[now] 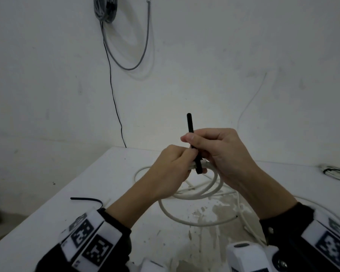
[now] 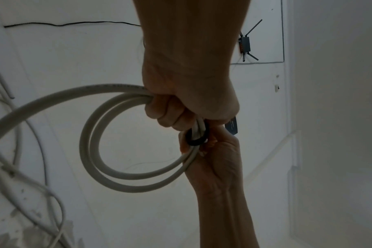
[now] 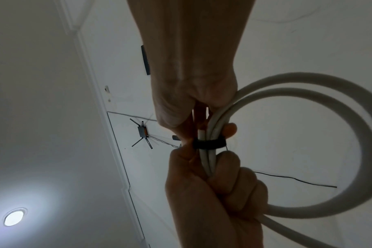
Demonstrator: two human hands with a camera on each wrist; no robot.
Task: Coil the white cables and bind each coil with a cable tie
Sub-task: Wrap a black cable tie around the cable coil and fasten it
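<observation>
A white cable coil (image 1: 206, 190) hangs from both hands above the table (image 1: 53, 216). My left hand (image 1: 177, 160) grips the gathered strands, its fingers curled round them (image 2: 176, 117). A black cable tie (image 1: 191, 134) is looped round the bundle, and its free end stands upright. My right hand (image 1: 202, 143) pinches that strap between thumb and fingers just above the bundle. The left wrist view shows the tie (image 2: 196, 136) as a small loop round the coil (image 2: 108, 151). In the right wrist view the tie (image 3: 209, 144) crosses the strands (image 3: 308, 80) between the right hand (image 3: 193, 129) and the left hand (image 3: 219, 162).
A spare black tie (image 1: 86, 200) lies near the table's left edge. At the far right lies a coil bound with a black tie (image 1: 336, 172). Loose white cables (image 1: 241, 211) trail over the stained tabletop. Grey cable (image 1: 126, 46) hangs on the wall behind.
</observation>
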